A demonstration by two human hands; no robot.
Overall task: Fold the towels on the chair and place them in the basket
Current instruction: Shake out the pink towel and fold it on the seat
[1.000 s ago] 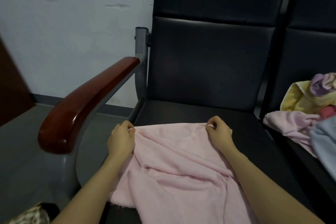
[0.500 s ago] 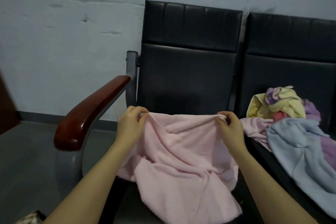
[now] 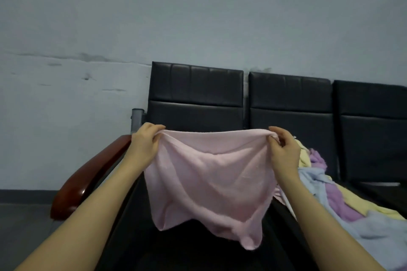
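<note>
A pink towel (image 3: 209, 178) hangs in the air in front of the leftmost black chair (image 3: 196, 99). My left hand (image 3: 145, 141) pinches its upper left corner and my right hand (image 3: 284, 149) pinches its upper right corner, so the top edge stretches between them. The lower part of the towel droops crumpled above the seat. A pile of yellow, purple and light blue towels (image 3: 334, 193) lies on the middle seat to the right. No basket is in view.
A red-brown wooden armrest (image 3: 88, 178) runs along the left side of the chair. Two more black chair backs (image 3: 290, 103) stand to the right against a pale wall. Grey floor shows at the lower left.
Both hands have lifted the pink towel off the seat and spread apart, pulling its top edge straight. The camera has tilted upward, showing more wall and a third chair.
</note>
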